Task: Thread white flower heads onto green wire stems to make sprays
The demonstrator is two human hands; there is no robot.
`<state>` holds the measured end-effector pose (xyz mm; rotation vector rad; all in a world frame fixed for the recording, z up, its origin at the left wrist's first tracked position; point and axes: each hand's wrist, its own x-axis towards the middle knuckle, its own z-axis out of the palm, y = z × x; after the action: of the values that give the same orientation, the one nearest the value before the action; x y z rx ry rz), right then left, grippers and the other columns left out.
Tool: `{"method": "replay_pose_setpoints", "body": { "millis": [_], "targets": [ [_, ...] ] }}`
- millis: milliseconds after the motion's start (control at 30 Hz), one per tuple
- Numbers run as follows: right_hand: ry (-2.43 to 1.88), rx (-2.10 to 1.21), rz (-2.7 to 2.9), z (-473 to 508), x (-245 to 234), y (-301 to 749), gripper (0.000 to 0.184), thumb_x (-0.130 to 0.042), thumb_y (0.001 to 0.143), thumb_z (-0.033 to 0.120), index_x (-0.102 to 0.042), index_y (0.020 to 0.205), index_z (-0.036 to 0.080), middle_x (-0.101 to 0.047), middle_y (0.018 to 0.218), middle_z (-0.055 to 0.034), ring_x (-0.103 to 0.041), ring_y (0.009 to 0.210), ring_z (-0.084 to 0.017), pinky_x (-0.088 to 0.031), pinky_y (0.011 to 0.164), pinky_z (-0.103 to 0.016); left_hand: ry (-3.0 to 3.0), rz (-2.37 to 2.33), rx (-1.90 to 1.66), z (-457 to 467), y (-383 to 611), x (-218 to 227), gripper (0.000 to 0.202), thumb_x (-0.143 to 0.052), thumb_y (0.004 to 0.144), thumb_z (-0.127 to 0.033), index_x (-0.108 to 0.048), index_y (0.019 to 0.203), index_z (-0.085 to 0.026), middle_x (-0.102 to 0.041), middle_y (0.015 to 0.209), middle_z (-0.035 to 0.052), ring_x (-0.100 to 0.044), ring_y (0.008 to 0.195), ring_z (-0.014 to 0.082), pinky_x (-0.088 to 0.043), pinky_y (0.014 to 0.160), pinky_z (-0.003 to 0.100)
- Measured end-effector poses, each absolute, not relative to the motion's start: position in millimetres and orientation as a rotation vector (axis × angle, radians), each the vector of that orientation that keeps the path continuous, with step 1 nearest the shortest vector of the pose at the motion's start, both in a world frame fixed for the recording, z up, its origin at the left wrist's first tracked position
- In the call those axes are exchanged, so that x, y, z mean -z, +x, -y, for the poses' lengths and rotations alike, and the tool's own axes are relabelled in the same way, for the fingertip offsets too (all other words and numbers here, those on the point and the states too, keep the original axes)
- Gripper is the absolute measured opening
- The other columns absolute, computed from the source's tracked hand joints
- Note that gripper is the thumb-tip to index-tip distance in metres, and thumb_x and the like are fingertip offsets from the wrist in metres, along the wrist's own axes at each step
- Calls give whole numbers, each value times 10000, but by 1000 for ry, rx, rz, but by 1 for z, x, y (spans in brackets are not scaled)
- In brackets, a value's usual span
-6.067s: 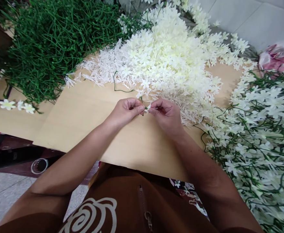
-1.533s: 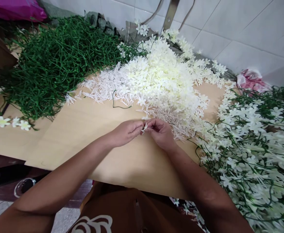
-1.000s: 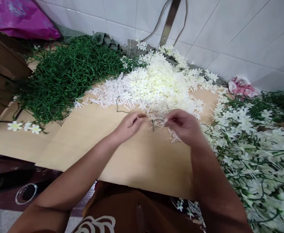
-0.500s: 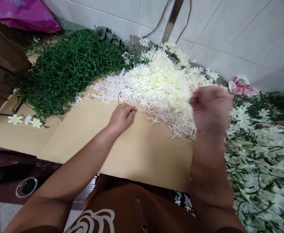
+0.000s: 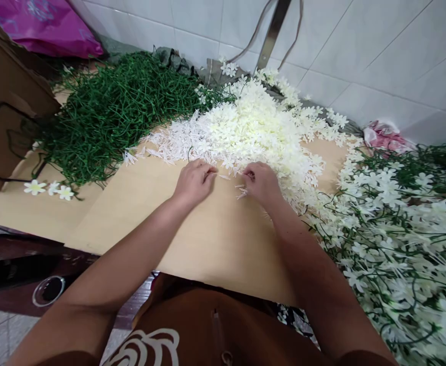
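Over the near edge of the flower pile, my left hand (image 5: 196, 180) is closed in a pinch. A thin green plastic stem (image 5: 189, 152) rises from behind its knuckles and appears held in it. My right hand (image 5: 261, 182) faces it a short way to the right, thumb and fingers pinched together; whatever is between them is too small to make out. Loose white stamen pieces (image 5: 241, 192) lie by the right fingertips. Just beyond both hands spreads a heap of white artificial flower heads (image 5: 257, 124), with a pile of white stamens (image 5: 180, 134) along its left side.
Green plastic stems (image 5: 123, 107) are heaped at the left, beside a cardboard box (image 5: 12, 96). Flowers on stems (image 5: 409, 264) fill the right side. Several loose flowers (image 5: 34, 187) lie at left on the tan board (image 5: 131, 213). Behind stands a tiled wall (image 5: 345, 46).
My right hand has come down and left from above the right-hand flowers to the board's middle, close to my left hand. My left hand stays in nearly the same place.
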<state>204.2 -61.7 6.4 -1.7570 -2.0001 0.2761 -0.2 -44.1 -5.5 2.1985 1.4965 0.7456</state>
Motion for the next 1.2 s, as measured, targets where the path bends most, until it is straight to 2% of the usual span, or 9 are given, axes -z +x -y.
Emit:
{"method": "replay_pose_setpoints", "body": {
  "millis": [100, 233, 333, 500, 633, 767, 900, 1200],
  "targets": [
    [-1711, -332, 1837, 63, -10, 214, 86, -528, 778, 149, -543, 712, 202, -621, 730, -41, -558, 707, -185, -433, 685, -314, 2203, -1562, -638, 31, 11, -8, 279, -490, 905, -270, -723, 1025, -176, -687, 1036, 102, -611, 1035, 258, -454, 927, 386],
    [-1670, -343, 1750, 69, -16, 219, 89, -525, 782, 188, -525, 694, 206, -615, 697, -25, -568, 666, -168, -432, 662, -306, 2285, -1634, -411, 10, 34, -14, 285, -519, 900, -269, -703, 1090, -162, -670, 1126, 144, -587, 1120, 314, -436, 949, 428],
    [-1623, -303, 1742, 72, -17, 220, 92, -527, 787, 197, -521, 695, 207, -601, 680, -19, -553, 639, -157, -424, 645, -301, 2348, -1629, -381, 4, 46, -11, 247, -562, 873, -245, -702, 1062, -169, -663, 1125, 146, -575, 1132, 322, -432, 943, 427],
    [-1550, -282, 1739, 72, -13, 216, 49, -532, 773, 170, -559, 750, 203, -600, 698, -21, -531, 632, -152, -432, 650, -302, 2304, -1619, -491, 6, 47, -10, 146, -573, 861, -245, -691, 910, -175, -684, 1030, 119, -592, 1053, 285, -431, 897, 394],
    [-1551, -308, 1746, 70, -10, 210, 80, -530, 777, 153, -602, 788, 188, -625, 758, -49, -531, 650, -161, -448, 674, -319, 2187, -1632, -626, 11, 42, -15, 136, -530, 859, -229, -654, 898, -189, -697, 907, 78, -610, 866, 223, -424, 780, 352],
    [-1579, -332, 1783, 69, -13, 202, 78, -540, 793, 150, -597, 754, 186, -613, 756, -53, -537, 686, -171, -450, 690, -319, 2050, -1563, -705, 17, 41, -15, 65, -561, 827, -223, -619, 845, -197, -676, 804, 35, -567, 729, 172, -392, 689, 317],
    [-1639, -284, 1830, 67, -13, 195, 89, -532, 805, 140, -594, 758, 183, -604, 785, -68, -539, 735, -187, -448, 718, -330, 1919, -1457, -802, 20, 42, -8, 14, -574, 805, -187, -587, 802, -190, -642, 763, 9, -542, 700, 143, -389, 672, 295],
    [-1743, -110, 1877, 62, -4, 188, 98, -508, 824, 146, -568, 757, 185, -624, 866, -115, -548, 876, -251, -451, 830, -408, 1685, -1273, -898, 20, 48, 7, 53, -572, 792, -141, -562, 754, -177, -598, 734, -11, -519, 675, 114, -395, 652, 272]
  ]
}}
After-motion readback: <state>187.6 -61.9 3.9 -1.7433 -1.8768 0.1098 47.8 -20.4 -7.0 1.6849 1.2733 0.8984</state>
